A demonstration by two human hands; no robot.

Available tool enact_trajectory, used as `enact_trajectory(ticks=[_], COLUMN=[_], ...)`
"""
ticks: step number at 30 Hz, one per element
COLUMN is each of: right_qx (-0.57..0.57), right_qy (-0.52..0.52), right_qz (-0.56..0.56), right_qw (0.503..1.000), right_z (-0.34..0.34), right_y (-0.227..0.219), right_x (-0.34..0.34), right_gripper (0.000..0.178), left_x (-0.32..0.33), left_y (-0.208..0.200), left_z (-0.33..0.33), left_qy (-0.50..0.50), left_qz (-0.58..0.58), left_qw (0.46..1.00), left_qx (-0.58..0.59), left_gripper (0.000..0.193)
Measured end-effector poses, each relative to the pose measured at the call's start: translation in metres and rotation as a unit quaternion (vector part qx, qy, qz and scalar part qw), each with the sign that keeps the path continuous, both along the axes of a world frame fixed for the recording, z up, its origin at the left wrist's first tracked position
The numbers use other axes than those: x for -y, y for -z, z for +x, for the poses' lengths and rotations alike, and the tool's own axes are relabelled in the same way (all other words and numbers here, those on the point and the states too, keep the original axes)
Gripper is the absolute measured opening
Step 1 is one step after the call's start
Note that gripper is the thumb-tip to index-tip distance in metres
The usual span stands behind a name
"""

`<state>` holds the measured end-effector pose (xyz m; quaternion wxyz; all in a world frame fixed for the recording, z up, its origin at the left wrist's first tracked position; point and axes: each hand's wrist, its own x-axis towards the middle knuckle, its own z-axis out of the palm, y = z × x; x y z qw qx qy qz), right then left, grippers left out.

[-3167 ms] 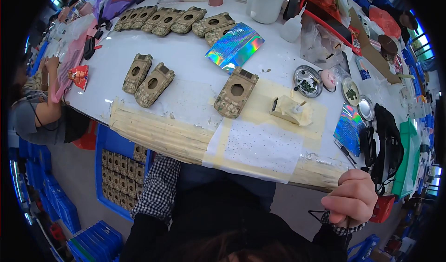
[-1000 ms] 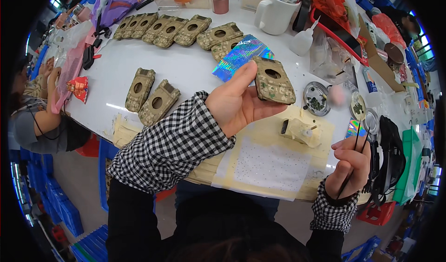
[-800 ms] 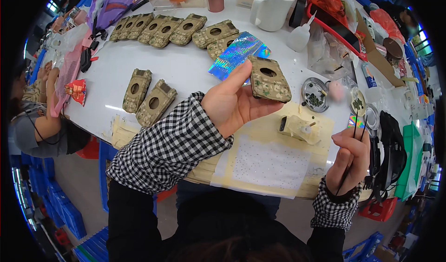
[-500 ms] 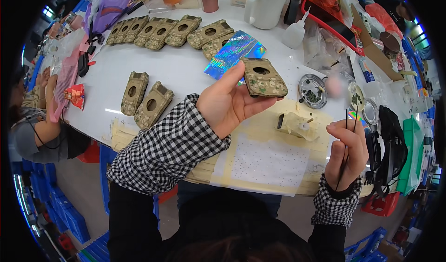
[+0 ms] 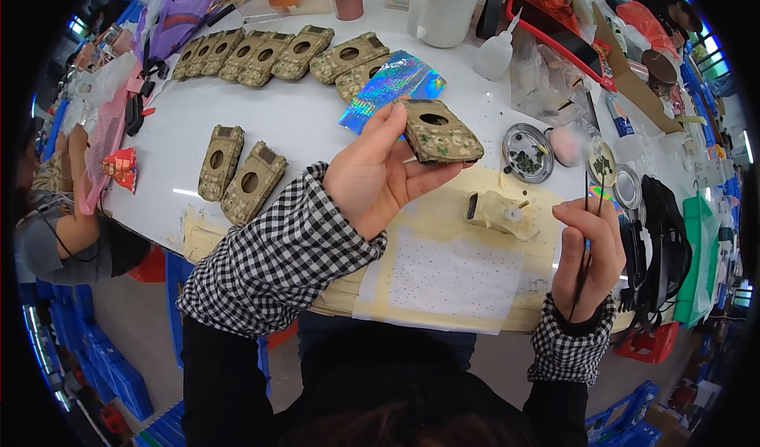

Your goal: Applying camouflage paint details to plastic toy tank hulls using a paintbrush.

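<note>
The left hand pinched a spotty green-and-brown toy tank shell between the thumb and the fingers under it. The shell was in the middle of the frame, up off the white table. The right hand, in the lower right, was curled around thin black tweezers. The two legs stood a little apart, and their tips were too small to tell if they pinched any bit.

So one shell was picked up, but the tweezers were not touching it. It seemed that work on this shell was not done, since it was not set down. The round hole in its top was open. Right of the middle, a round metal dish had lots of little dark green bits, so those had not run out.

Left of the middle, two more shells lay close together. In the upper left, a row of shells reached to a shiny blue packet, which partly covered the last one. Those looked set aside, with open holes too.
</note>
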<state>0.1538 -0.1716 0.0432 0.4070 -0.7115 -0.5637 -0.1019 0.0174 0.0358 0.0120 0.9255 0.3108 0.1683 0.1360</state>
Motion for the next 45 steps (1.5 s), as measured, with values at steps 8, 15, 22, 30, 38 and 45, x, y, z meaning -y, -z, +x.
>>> enact_trajectory(ticks=[8, 15, 22, 30, 38, 45], right_qx=[0.029, 0.05, 0.032, 0.025, 0.025, 0.022], right_qy=[0.036, 0.022, 0.018, 0.015, 0.017, 0.021], right_qz=[-0.075, -0.104, -0.09, -0.069, -0.056, -0.044], right_qw=[0.996, 0.993, 0.995, 0.997, 0.998, 0.999], right_z=[0.003, 0.004, 0.004, 0.003, 0.002, 0.002], right_y=[-0.004, 0.006, 0.012, 0.009, 0.01, 0.008], right_x=[-0.005, -0.014, -0.014, -0.013, -0.012, -0.011], right_gripper=[0.021, 0.027, 0.015, 0.014, 0.014, 0.014], left_x=[0.001, 0.002, 0.003, 0.006, 0.004, 0.007], left_y=[0.001, 0.002, 0.003, 0.0, 0.0, -0.002], left_z=[0.0, -0.001, 0.0, -0.002, -0.001, -0.001], left_qy=[-0.003, 0.015, 0.02, 0.003, 0.006, -0.004], left_qz=[0.018, 0.017, 0.006, 0.012, 0.022, 0.027], left_qw=[1.0, 1.0, 1.0, 1.0, 1.0, 1.0], left_qx=[0.009, 0.009, 0.006, 0.0, 0.005, 0.0], left_gripper=[0.05, 0.05, 0.05, 0.043, 0.038, 0.037])
